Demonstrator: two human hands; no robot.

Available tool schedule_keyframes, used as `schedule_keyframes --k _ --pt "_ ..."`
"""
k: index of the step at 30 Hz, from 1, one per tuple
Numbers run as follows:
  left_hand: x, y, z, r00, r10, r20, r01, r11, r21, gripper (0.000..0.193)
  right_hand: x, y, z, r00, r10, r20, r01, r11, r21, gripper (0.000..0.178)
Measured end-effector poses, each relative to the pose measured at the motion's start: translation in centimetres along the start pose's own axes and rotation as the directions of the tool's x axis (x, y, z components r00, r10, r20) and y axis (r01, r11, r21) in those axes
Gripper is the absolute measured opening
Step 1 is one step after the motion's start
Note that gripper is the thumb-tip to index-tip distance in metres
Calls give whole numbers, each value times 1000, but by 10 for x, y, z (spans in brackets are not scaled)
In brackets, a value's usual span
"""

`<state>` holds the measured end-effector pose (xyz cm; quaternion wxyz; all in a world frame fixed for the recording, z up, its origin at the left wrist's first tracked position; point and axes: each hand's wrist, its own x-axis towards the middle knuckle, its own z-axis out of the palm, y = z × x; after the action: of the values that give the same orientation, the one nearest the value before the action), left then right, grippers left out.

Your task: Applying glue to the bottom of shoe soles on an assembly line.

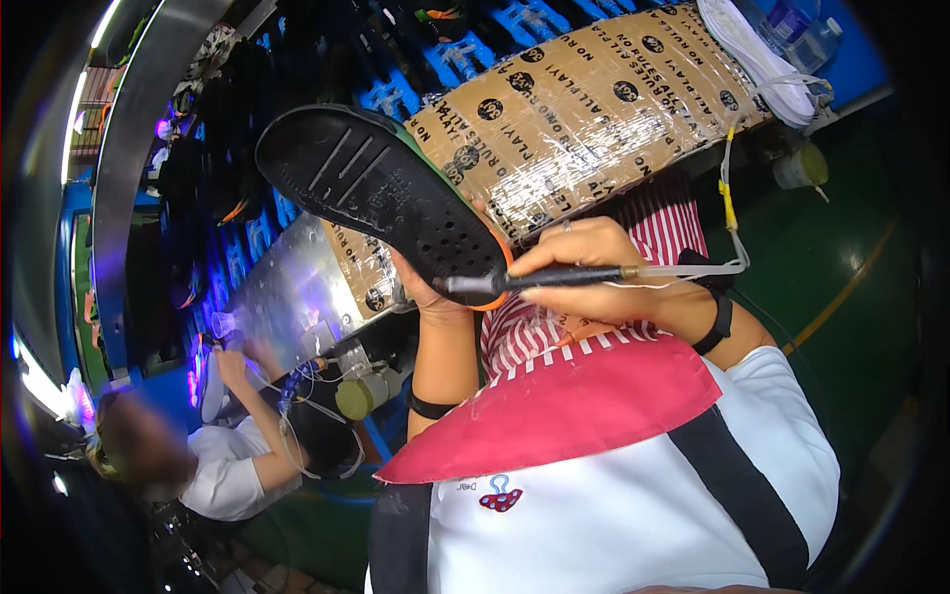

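Note:
A black shoe (381, 188) is tilted with its underside toward me; slots mark the forefoot and small holes the heel, with an orange edge at the heel end. My left hand (435, 297) holds it by the heel, closed around it from below, with most fingers hidden behind. In my right hand (584, 262) is a black-handled glue brush (564, 278), gripped between thumb and fingers. Its pale tip touches or hovers just over the heel; I cannot tell which. A thin clear tube (693, 268) runs from the brush's back end.
Beyond my hands is a padded, taped brown surface (594, 99) with a white shoe sole (762, 59) and plastic bottles (807, 40) at its far right. Shoes on blue holders (460, 59) line the back. At left, a co-worker (237, 445) handles a shoe. A small pot (802, 168) hangs at right.

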<state>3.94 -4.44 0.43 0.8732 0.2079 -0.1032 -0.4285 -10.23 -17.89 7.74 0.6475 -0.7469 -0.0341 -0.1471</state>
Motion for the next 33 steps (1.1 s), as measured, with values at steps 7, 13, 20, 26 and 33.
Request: schedule_keyframes --k 7,13,20,26,33 --pt "-2 14 -22 1000 -28 -14 30 989 144 80 -1 4 4 988 -6 154 5 1000 7 22" --pt "-1 19 -17 995 -42 -89 57 983 173 89 -4 17 8 996 -33 88 31 999 25 22" --pt "-1 26 -26 990 -110 -91 129 961 245 97 -6 22 9 996 -77 51 75 996 48 23" --pt "1 38 -28 978 -203 38 193 964 183 73 -6 14 -1 969 -64 237 50 997 64 22" --pt "11 42 9 958 -286 4 251 846 470 61 -4 22 0 972 -146 183 166 981 -98 20"
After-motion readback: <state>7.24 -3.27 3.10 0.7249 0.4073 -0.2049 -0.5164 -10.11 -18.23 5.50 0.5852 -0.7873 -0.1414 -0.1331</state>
